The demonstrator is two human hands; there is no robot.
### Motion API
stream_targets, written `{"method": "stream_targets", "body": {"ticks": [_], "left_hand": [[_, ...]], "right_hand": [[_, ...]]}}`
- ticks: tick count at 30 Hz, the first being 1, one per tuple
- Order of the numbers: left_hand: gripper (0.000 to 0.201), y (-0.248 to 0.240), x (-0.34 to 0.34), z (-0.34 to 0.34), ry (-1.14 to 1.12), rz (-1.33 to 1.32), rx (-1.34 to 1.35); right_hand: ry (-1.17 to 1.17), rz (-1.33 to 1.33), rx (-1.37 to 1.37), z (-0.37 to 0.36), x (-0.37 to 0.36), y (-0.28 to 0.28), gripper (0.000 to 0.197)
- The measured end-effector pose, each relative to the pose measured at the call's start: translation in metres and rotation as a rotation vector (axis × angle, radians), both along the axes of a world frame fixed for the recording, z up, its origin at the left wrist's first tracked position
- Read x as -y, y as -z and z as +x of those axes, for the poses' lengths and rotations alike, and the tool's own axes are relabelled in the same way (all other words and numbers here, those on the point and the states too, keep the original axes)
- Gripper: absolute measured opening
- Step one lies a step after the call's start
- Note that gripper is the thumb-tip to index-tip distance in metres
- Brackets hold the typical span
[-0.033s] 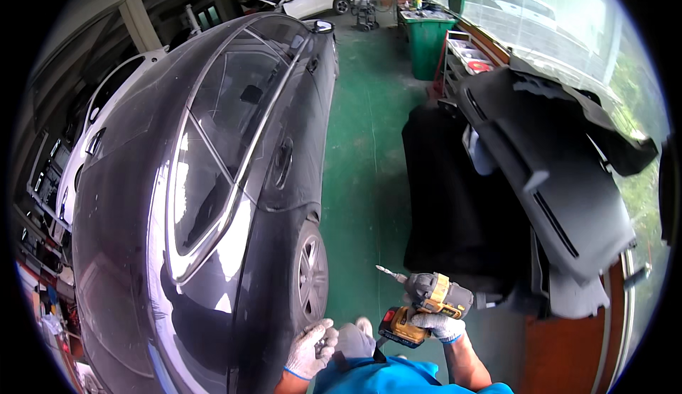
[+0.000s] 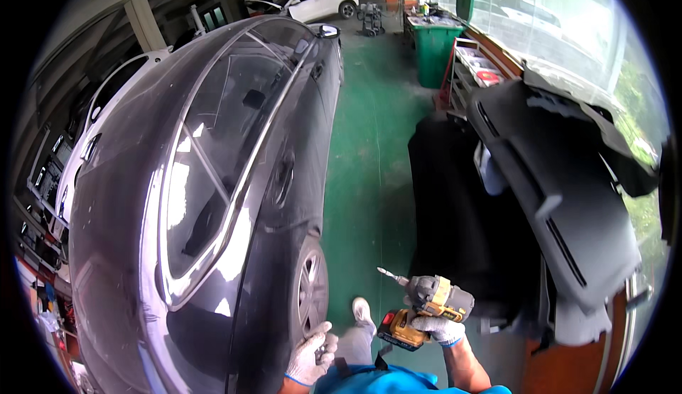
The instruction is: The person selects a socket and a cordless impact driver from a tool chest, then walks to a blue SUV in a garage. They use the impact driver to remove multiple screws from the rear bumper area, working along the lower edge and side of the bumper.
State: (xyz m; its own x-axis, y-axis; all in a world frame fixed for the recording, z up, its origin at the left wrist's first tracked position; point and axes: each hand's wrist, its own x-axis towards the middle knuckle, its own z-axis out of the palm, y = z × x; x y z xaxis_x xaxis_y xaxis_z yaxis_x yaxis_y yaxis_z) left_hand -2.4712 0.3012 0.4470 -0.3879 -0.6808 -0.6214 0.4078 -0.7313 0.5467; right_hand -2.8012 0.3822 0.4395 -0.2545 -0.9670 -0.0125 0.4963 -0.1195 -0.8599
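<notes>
My right hand [image 2: 442, 329], in a white knit glove with a blue cuff, grips a yellow-and-black cordless drill [image 2: 435, 299]. Its bit points up and to the left, and the battery hangs below the handle. My left hand [image 2: 312, 355], gloved the same way, is closed with curled fingers at the lower middle; whatever may be in it is hidden. Close by that hand is the rear wheel [image 2: 311, 291] of a dark car [image 2: 266, 252], which fills the left side of the view. The drill is held apart from the car.
At right, black car interior panels [image 2: 568, 216] and dark lining [image 2: 455, 202] are piled beside the window. A green bin [image 2: 435, 57] and a shelf rack [image 2: 472, 64] stand beyond them. Green floor [image 2: 366, 152] runs between car and pile toward a white car [image 2: 323, 0].
One of my feet has come forward into clearer view beside the wheel. The surroundings have shifted slightly in the picture. Both hands keep nearly the same pose, the right still holding the cordless drill.
</notes>
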Motion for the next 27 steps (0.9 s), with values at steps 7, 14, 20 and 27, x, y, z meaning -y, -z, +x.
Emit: {"method": "stream_targets", "body": {"ticks": [7, 14, 20, 27], "left_hand": [[0.018, -0.005, 0.266, -0.133, 0.057, 0.013, -0.032], [0.017, -0.052, 0.507, -0.276, 0.274, -0.018, -0.113], [0.015, -0.017, 0.699, -0.410, 0.325, 0.020, -0.052], [0.017, -0.057, 0.883, -0.536, 0.292, -0.025, 0.121]], "right_hand": [[0.074, -0.029, 0.054, -0.106, 0.241, -0.004, 0.059], [0.156, 0.066, 0.113, -0.214, 0.398, -0.018, 0.047], [0.266, 0.120, 0.150, -0.329, 0.592, -0.001, 0.043], [0.256, 0.180, -0.009, -0.476, 0.831, -0.038, 0.045]]}}
